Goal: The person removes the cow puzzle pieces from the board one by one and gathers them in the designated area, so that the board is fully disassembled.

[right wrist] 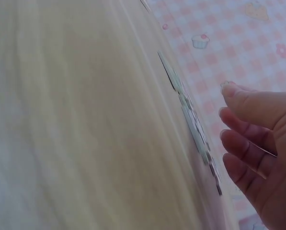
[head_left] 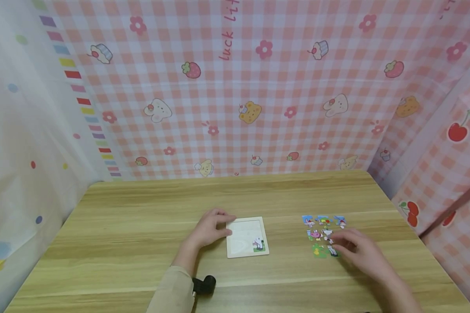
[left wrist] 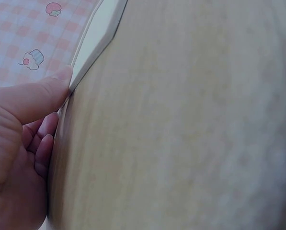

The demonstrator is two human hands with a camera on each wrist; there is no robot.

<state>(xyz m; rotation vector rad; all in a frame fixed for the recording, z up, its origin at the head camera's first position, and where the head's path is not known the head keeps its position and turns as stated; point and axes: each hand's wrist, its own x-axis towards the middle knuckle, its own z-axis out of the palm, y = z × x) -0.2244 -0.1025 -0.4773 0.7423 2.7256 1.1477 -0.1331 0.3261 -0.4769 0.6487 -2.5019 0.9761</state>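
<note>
A square wooden puzzle tray [head_left: 240, 237] lies flat near the middle of the table. One picture piece [head_left: 259, 244] with a white and black animal on green sits in its lower right corner. My left hand [head_left: 209, 228] holds the tray at its upper left corner, the thumb on the left edge in the left wrist view. To the right, several colourful puzzle pieces [head_left: 316, 235] are laid out in rows. Over their right side hovers my right hand [head_left: 356, 250], thumb and fingers apart, nothing between them; the right wrist view shows the pieces [right wrist: 195, 129] edge-on beside the fingertips.
The wood-grain table [head_left: 141, 234] ends at the back against a pink checked curtain [head_left: 227, 95]. More curtain hangs along both sides. A black device [head_left: 205, 285] is strapped at my left wrist, close above the table.
</note>
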